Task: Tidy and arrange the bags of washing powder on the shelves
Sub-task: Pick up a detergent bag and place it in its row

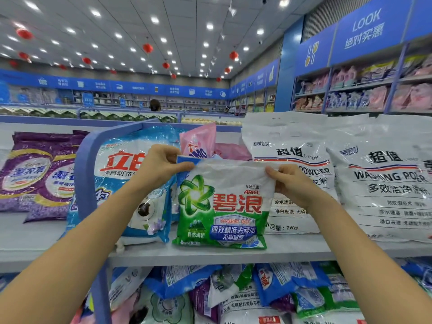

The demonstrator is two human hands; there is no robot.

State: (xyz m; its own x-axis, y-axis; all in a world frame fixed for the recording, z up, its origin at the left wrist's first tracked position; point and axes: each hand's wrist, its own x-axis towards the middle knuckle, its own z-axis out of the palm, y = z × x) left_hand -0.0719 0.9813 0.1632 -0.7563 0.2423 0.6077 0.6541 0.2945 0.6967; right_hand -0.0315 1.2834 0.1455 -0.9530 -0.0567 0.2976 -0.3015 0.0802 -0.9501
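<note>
A green and white Ariel washing powder bag (pixel 222 206) stands upright on the top shelf (pixel 233 254). My left hand (pixel 161 167) pinches its top left corner and my right hand (pixel 289 183) pinches its top right corner. To its left leans a blue and white bag (pixel 131 174). A pink bag (pixel 198 141) stands behind it. On the right stand two large white washing powder bags (pixel 289 146) (pixel 383 178). Two purple bags (pixel 35 174) lie further left, beyond a blue shelf divider (pixel 86 164).
The lower shelf holds a jumbled heap of several mixed bags (pixel 233 293). Wall shelving with pink and white goods (pixel 364 90) runs along the right. Low aisle shelves (pixel 93 114) stretch behind, with a person's head (pixel 154 105) showing beyond them.
</note>
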